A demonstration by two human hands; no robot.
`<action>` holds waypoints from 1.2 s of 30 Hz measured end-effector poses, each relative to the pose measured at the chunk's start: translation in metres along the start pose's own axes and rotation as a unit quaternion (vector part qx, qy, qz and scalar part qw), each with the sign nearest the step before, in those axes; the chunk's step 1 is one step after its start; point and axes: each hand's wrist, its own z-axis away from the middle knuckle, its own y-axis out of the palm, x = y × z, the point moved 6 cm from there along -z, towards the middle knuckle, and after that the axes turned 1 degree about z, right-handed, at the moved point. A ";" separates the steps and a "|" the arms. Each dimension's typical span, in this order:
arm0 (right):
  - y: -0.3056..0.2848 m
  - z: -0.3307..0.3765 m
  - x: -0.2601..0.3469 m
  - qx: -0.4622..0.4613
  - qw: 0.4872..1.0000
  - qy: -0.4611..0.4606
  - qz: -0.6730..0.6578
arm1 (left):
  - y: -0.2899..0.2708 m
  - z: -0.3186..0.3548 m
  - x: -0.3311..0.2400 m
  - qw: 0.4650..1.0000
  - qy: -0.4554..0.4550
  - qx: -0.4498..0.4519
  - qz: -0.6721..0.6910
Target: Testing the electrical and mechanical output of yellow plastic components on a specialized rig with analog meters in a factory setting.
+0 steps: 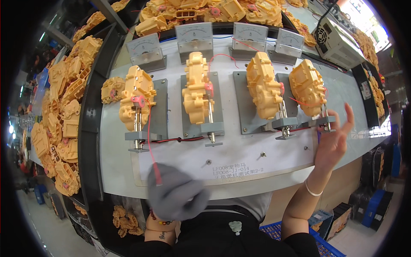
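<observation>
Left hand (177,197), in a grey glove, sits curled at the near edge of the surface (239,158), pinching a thin red probe (155,169) whose lead climbs to the first yellow gearbox (136,97). Right hand (333,139) hangs wide open, empty, fingers spread beside the fourth gearbox (307,88). Risk, I'd say: that taut lead could snag and tug the chunky, ribbed plastic housing off its grey clamp (139,136).

The left hand (177,198) is blurred inside its grey glove, its grip unreadable. The power supply (338,40) is cut off by the rim; meter dials (195,35) are too small to read.
</observation>
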 end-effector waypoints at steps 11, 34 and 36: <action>-0.017 0.048 0.010 -0.101 0.989 -0.073 0.080 | -0.040 0.012 0.097 0.920 -0.315 -0.037 0.229; 0.004 0.045 0.001 -0.085 0.938 -0.042 0.333 | -0.047 0.015 0.108 0.901 -0.353 -0.047 0.249; 0.004 0.044 0.001 -0.083 0.934 -0.038 0.344 | -0.058 0.019 0.115 0.934 -0.331 -0.077 0.111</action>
